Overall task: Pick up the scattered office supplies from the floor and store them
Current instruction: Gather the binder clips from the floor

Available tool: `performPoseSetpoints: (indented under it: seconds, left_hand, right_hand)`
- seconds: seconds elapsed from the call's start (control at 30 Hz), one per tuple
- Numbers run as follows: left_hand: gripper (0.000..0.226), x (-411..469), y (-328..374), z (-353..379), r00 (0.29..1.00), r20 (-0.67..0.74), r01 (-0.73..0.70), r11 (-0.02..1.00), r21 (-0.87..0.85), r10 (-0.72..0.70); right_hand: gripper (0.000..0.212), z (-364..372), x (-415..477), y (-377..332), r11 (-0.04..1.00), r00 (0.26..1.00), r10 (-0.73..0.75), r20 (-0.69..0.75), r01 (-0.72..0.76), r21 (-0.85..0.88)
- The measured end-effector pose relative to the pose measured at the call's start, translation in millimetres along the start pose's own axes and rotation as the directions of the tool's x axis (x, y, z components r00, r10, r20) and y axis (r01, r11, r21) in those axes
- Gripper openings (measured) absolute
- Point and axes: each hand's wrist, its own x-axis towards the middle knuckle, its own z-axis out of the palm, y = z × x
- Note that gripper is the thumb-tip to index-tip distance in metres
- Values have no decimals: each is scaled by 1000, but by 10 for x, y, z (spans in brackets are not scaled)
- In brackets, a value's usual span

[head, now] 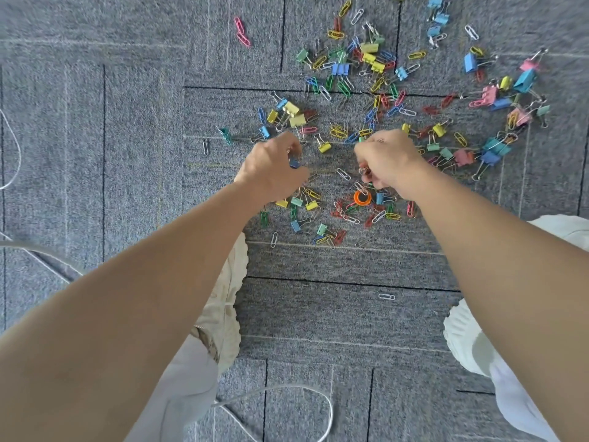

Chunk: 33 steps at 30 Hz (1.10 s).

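- Paper clips and binder clips point(369, 100) lie scattered on the carpet floor point(127, 138), mostly ahead and to the right of the person.
- Left hand point(274, 167) sits over the near-left part of the scatter; right hand point(387, 162) beside it to the right, a bare patch of floor between them.
- A small cap-like ring point(362, 198) lies just below the right hand, clips all around it.
- Two lone clips point(242, 31) lie far left of the pile; one clip point(386, 296) lies apart, between the shoes.
- Left shoe point(223, 301) under the left forearm, right shoe point(462, 336) at the right.
- A cord point(287, 390) loops on the floor nearest the person; another cord point(12, 151) at the left edge.
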Motion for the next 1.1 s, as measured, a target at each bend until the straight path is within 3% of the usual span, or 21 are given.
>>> performPoseSetpoints:
  seconds: [0.07,0.2,0.37,0.5,0.67,0.83,0.97,1.1]
  left_hand:
    - [19,9,53,-61,999,36,30,993,-116,-26]
    - [7,6,233,-163,984,161,110,970,-215,-76]
    - [4,-210,625,-425,952,306,85,981,-175,-28]
    - [9,-663,905,-863,961,271,-21,992,-124,54]
    - [13,-1619,1151,-1671,982,116,-139,985,-98,150]
    - [13,-2918,1354,-2587,962,-172,-238,961,-143,213]
    - [11,-4042,1332,-3279,873,-408,-315,948,-54,267]
    - [9,-5162,1313,-3881,767,-599,-328,943,-54,232]
  right_hand:
    - [23,-89,-58,-51,990,999,33,23,-36,133]
    - [21,-248,-319,-180,988,992,52,117,-69,141]
    - [11,-551,-723,-335,987,983,15,182,14,-159]
    - [10,-789,-1239,-679,944,978,-58,198,118,-307]
    - [15,-978,-2238,-1313,879,939,-293,183,339,-334]
    - [16,-1012,-3481,-2044,793,846,-511,154,533,-294]
    - [20,-870,-4516,-2589,672,736,-660,148,667,-322]
    - [22,-641,-5418,-3130,540,600,-788,137,781,-315]
